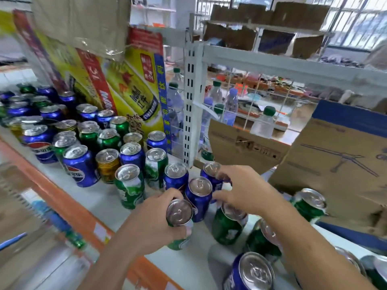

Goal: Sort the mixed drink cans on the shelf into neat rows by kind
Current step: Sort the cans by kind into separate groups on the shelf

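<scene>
Left hand (155,222) fingers wrap a green aluminium can (179,212) at the white metal shelf (100,197) front, right hand (240,189) curls onto blue aluminium cans (200,186), grip unclear; lift straight up, clearing neighbours.

2 hands (152,222) in; 3 kinds: blue cans (80,170), green cans (129,189), gold cans (107,168); back rows too blurred to total.

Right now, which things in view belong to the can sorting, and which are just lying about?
Job: green aluminium can gripped by left hand; blue aluminium can held by right hand; gold aluminium can.
Lying about: brown cardboard box; clear green-capped plastic bottle; yellow printed poster.
</scene>
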### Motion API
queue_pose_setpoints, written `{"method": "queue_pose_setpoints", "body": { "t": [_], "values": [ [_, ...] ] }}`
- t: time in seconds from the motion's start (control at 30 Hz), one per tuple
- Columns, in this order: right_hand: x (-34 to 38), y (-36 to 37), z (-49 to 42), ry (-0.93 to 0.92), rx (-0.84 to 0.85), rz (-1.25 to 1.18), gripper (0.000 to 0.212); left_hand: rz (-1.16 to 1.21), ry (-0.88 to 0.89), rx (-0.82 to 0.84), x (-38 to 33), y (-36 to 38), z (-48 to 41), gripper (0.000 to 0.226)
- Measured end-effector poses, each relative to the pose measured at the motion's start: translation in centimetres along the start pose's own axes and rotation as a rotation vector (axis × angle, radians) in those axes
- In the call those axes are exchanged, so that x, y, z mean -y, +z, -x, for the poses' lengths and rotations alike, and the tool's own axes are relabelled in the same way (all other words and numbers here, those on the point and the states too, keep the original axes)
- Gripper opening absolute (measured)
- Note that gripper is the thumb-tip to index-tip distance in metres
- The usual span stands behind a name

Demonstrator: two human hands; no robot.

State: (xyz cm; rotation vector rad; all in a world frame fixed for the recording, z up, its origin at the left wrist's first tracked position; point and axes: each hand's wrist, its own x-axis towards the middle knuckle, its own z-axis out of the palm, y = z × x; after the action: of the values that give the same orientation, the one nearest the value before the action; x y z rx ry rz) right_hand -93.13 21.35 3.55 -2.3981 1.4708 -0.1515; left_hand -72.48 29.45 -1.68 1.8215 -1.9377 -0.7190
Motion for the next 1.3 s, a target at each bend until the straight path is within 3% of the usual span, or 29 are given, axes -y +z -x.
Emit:
{"method": "queue_pose_setpoints", "body": {
  "t": [0.13, 0.2, 0.27, 0.43, 0.67, 0.83, 0.97, 1.1, 1.2, 1.3],
  "values": [
    [-1.5, 0.4, 2.5, 0.125, 0.147, -0.036, 0.036, -0.026, 0.016, 0.007, -0.4, 0.6, -0.3, 0.052],
    [-1.7, 0.8, 3.2, 0.131, 0.164, -0.076, 0.029, -0.023, 0.022, 0.014, -0.6, 1.1, -0.3, 0.052],
    [-1.7, 0.7, 3.8, 0.146, 0.173, -0.099, 0.036, -0.026, 0.026, 0.008, -0.6, 1.5, -0.3, 0.053],
    [-2.4, 0.5, 5.2, 0.192, 0.154, -0.045, 0.061, -0.014, 0.046, 0.004, -0.9, 1.9, 0.1, 0.055],
    [-3.5, 2.9, 6.0, 0.322, 0.156, 0.025, 0.052, 0.058, 0.116, 0.053, -2.5, 3.4, 0.1, 0.052],
    [-3.7, 2.4, 7.0, 0.329, 0.143, -0.008, 0.075, 0.096, 0.114, 0.033, -2.9, 4.1, 0.3, 0.052],
    [-3.7, 2.0, 8.1, 0.321, 0.096, -0.046, 0.073, 0.108, 0.115, -0.002, -3.4, 4.5, 0.9, 0.057],
    [-4.0, 1.1, 9.7, 0.323, 0.019, -0.087, 0.059, -0.017, 0.272, -0.040, -5.7, 4.5, 2.2, 0.064],
    [-4.6, 0.6, 11.2, 0.342, -0.021, -0.116, 0.049, -0.194, 0.443, 0.129, -8.4, 5.2, 2.6, 0.079],
    [-5.6, -0.2, 13.4, 0.403, -0.117, -0.115, 0.046, -0.445, 0.481, 0.303, -10.3, 6.8, 2.4, 0.088]
  ]
}}
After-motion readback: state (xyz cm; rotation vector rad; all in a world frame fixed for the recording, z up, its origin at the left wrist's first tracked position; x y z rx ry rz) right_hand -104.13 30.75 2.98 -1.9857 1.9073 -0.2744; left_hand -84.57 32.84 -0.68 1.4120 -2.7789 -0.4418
